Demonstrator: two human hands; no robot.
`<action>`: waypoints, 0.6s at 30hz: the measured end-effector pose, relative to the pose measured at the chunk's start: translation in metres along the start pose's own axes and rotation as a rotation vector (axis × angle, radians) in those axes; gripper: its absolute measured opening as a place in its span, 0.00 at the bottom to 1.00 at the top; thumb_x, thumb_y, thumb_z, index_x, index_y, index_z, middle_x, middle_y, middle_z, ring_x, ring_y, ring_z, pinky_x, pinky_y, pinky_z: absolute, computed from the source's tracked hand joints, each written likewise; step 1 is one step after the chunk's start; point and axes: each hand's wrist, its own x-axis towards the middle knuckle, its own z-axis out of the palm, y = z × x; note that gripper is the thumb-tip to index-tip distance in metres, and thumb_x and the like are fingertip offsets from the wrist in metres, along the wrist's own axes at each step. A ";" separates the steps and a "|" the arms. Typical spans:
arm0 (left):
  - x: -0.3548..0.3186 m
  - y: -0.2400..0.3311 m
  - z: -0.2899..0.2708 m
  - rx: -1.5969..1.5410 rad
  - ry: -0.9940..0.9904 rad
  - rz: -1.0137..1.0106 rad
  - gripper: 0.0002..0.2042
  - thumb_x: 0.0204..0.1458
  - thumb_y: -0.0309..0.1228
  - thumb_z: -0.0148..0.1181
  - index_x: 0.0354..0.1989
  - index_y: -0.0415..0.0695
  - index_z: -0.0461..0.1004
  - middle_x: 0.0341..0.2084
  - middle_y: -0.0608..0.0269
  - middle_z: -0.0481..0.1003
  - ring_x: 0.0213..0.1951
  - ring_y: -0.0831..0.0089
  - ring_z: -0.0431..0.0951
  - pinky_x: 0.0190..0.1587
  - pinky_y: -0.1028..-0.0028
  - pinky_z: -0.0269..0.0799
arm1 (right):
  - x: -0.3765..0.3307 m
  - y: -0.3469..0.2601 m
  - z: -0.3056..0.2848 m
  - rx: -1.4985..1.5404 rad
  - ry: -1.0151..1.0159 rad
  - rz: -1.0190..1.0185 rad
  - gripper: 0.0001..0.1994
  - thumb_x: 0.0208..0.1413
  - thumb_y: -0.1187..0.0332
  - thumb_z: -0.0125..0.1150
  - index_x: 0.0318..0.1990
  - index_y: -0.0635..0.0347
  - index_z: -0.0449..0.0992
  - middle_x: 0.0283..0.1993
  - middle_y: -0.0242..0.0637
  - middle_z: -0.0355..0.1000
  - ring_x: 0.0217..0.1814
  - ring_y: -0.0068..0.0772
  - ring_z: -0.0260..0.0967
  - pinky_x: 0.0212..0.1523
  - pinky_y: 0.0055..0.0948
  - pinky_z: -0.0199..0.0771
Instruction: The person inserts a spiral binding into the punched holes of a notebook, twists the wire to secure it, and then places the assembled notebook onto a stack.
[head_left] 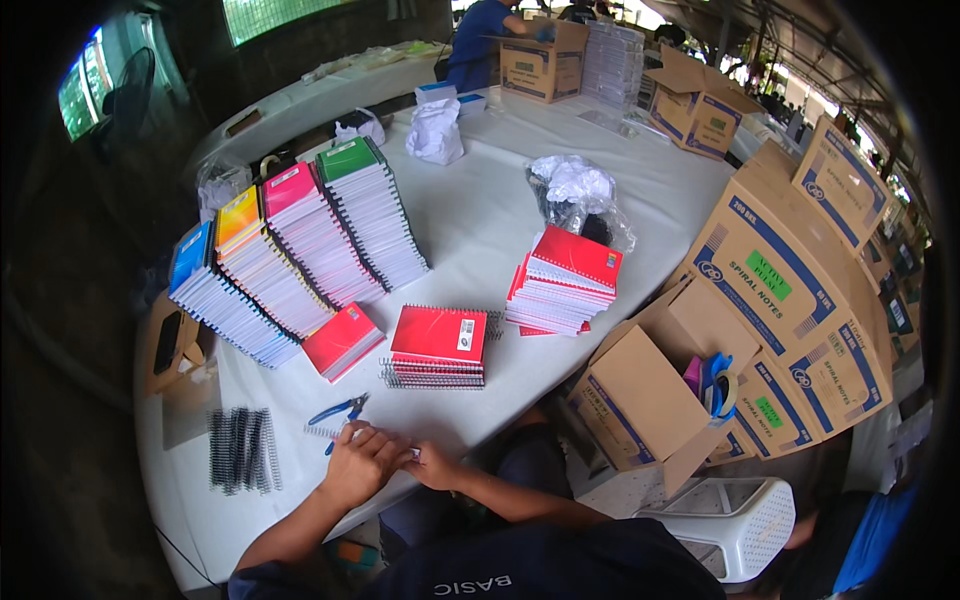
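Observation:
At the table's near edge my left hand (pixel 366 462) and my right hand (pixel 432 466) are close together, fingers curled around something small and pale. Most of it is hidden, so its kind does not show. Just beyond my left hand lie blue-handled cutting pliers (pixel 342 410), beside a loose wire coil (pixel 318 431). A stack of red spiral notebooks (pixel 437 345) sits ahead of my hands, with a smaller red pile (pixel 343 342) to its left. Dark binding coils (pixel 243 449) lie in a bunch at the left.
Tall stacks of blue, yellow, pink and green notebooks (pixel 300 235) stand at the left. Loose red-covered pages (pixel 563 285) are piled right of centre, near crumpled plastic (pixel 580 190). An open carton (pixel 640 395) with tape rolls, more cartons and a white stool (pixel 735 520) are at right.

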 end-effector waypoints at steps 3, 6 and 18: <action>0.001 -0.007 -0.009 -0.009 -0.154 -0.074 0.15 0.37 0.36 0.64 0.36 0.48 0.75 0.28 0.69 0.74 0.33 0.69 0.74 0.39 0.70 0.63 | 0.005 -0.013 0.002 0.025 -0.029 -0.013 0.09 0.51 0.76 0.55 0.40 0.67 0.70 0.34 0.38 0.71 0.37 0.21 0.65 0.37 0.25 0.67; 0.015 0.000 -0.019 -0.022 0.013 -0.036 0.14 0.36 0.36 0.64 0.34 0.48 0.75 0.24 0.69 0.72 0.31 0.69 0.73 0.35 0.70 0.63 | 0.008 -0.020 0.001 -0.003 -0.040 0.128 0.09 0.52 0.75 0.55 0.41 0.67 0.70 0.36 0.37 0.71 0.40 0.21 0.65 0.40 0.25 0.66; 0.008 0.000 -0.022 -0.045 -0.246 -0.115 0.13 0.38 0.37 0.65 0.34 0.52 0.75 0.26 0.68 0.72 0.33 0.69 0.73 0.38 0.68 0.61 | 0.008 0.002 0.004 -0.242 -0.060 -0.023 0.11 0.53 0.71 0.54 0.44 0.64 0.71 0.42 0.47 0.71 0.48 0.41 0.67 0.48 0.31 0.65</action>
